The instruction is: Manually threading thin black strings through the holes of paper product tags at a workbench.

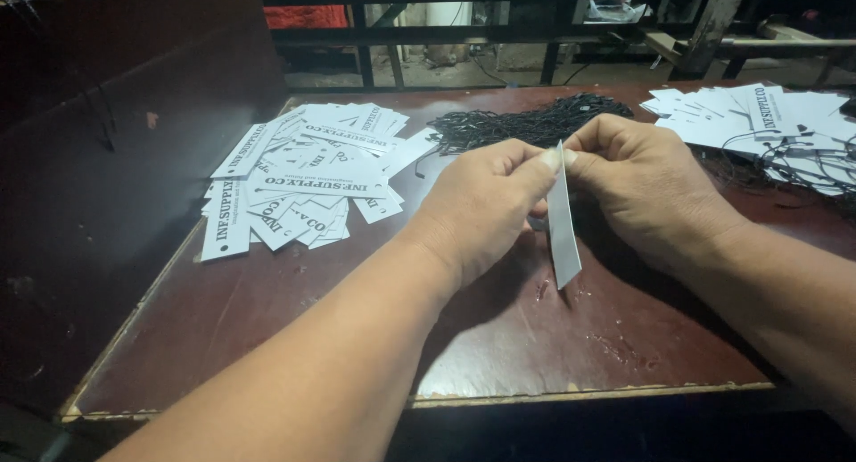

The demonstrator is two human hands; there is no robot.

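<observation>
Head view shows both hands meeting in the middle of the frame, over a worn dark-red table (pixel 267 337). We see the left hand (pixel 477 208) and the right hand (pixel 646 194) pinching together the top end of one white paper tag (pixel 562 226). The tag hangs edge-on toward the camera, its lower end just above the table. Thumb and forefinger of each hand are closed on the tag's upper corner; whether a string is also between the fingers we cannot tell, as this spot is too small and hidden.

Behind the hands, at upper centre, lies a heap of black string loops (pixel 526 123). At the left of the frame a loose pile of white printed tags (pixel 303 172) is spread on the table — no strings show on these. At the upper right lies a second pile of white tags (pixel 758 119), and thin black strings run over and between them.

We judge from this that the right pile is the finished part, the left pile is what is left to do, and the tag in hand is in the middle of its stringing. The left pile looks at least as large as the right one — so much work remains, as far as we can see.
</observation>
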